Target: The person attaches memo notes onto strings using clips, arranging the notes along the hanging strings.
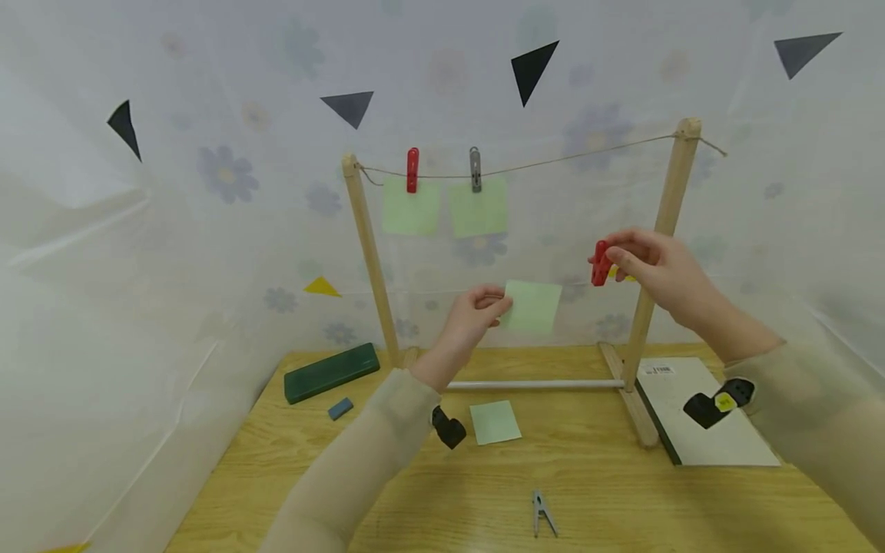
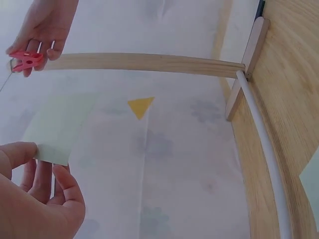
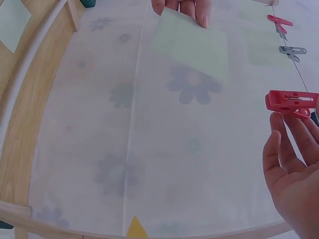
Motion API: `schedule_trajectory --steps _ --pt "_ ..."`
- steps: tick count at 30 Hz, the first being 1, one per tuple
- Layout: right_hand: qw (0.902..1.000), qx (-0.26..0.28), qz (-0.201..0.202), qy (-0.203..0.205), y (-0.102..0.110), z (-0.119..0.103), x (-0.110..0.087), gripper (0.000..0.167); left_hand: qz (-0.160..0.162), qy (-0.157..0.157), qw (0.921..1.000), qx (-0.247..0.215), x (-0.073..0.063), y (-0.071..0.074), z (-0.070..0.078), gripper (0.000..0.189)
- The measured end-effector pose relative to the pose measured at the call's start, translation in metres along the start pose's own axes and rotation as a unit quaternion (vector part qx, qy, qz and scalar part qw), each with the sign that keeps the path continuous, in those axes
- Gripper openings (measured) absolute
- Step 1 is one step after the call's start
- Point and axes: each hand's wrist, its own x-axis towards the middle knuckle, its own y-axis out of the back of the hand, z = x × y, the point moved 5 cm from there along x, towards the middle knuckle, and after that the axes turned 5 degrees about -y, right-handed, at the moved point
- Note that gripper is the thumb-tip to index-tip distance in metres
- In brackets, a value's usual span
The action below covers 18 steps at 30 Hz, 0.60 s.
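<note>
My left hand (image 1: 477,313) pinches a pale green paper square (image 1: 534,307) by its left edge, below the string. In my right hand (image 1: 653,269) is a red clothespin (image 1: 600,263), gripped near the right post with its jaws pointing down. The string (image 1: 553,160) runs between two wooden posts. A red clothespin (image 1: 412,170) and a grey clothespin (image 1: 475,170) each clip one green paper square to it, a left square (image 1: 411,211) and a right square (image 1: 479,213). The right wrist view shows the held red clothespin (image 3: 286,101) between thumb and fingers.
Another green square (image 1: 495,422) and a grey clothespin (image 1: 542,513) lie on the table (image 1: 442,476). A dark green case (image 1: 332,373) and a blue block (image 1: 340,408) lie left. A white notebook (image 1: 705,415) lies right, beside the frame's foot (image 1: 639,418). A white rod (image 1: 535,384) joins the posts low down.
</note>
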Motion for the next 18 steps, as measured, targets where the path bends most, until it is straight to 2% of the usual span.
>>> schedule_trajectory --steps 8,12,18 --pt "0.999 -0.022 0.036 -0.014 0.007 -0.013 0.011 0.033 0.02 -0.015 0.9995 -0.018 0.008 -0.003 0.017 0.027" --pt "0.9988 -0.015 0.046 0.002 0.01 -0.022 0.018 0.029 0.03 -0.026 0.9988 -0.029 0.013 -0.003 0.026 0.027" --pt "0.9981 -0.018 0.054 0.022 0.012 -0.033 0.025 0.028 0.039 -0.023 0.9975 -0.053 0.017 -0.001 0.035 0.027"
